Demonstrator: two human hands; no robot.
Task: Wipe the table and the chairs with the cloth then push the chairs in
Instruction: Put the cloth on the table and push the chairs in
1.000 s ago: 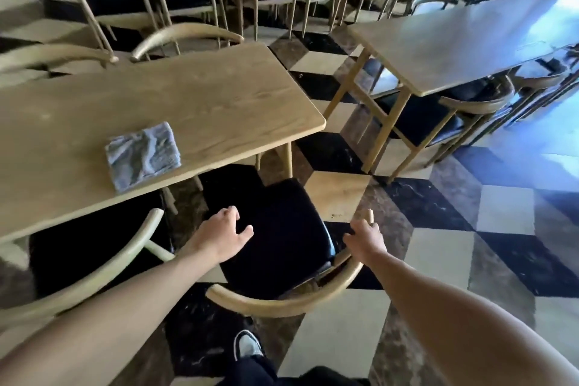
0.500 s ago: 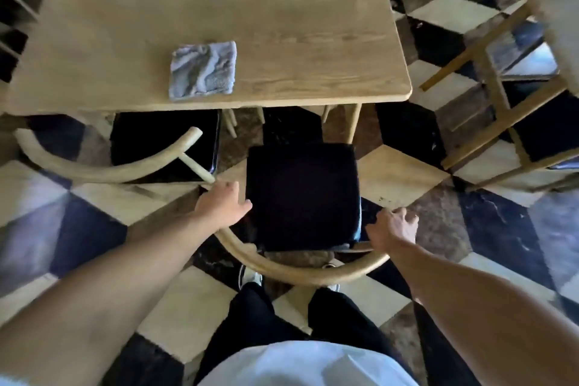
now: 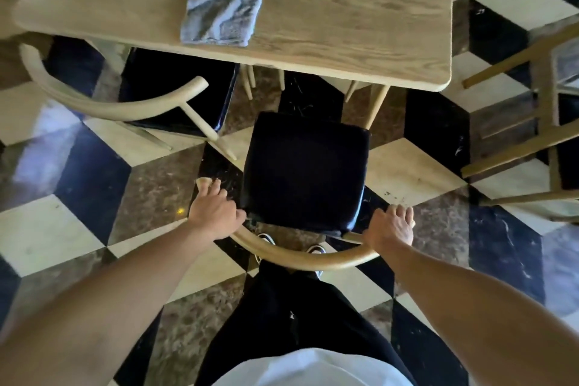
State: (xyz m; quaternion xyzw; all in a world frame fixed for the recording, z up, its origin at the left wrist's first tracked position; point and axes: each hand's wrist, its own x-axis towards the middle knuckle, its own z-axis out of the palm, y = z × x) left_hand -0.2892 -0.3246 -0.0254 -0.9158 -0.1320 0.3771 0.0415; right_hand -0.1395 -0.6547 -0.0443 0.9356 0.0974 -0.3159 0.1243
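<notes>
A wooden chair (image 3: 305,166) with a black seat cushion stands in front of me, its seat short of the table edge. My left hand (image 3: 214,213) grips the left end of its curved wooden backrest (image 3: 300,257). My right hand (image 3: 390,226) grips the right end of the same rail. A folded grey-blue cloth (image 3: 221,14) lies on the light wooden table (image 3: 344,9), near its front edge, left of the chair.
A second chair (image 3: 175,94) with a black seat sits partly under the table on the left. Legs of another table (image 3: 539,141) stand at the right. The floor is a checkered tile pattern. My legs and shoes are right behind the held chair.
The view has tilted further down and moved in over the chair. Both hands now hold the backrest ends; a second ago the left hand hovered free of it.
</notes>
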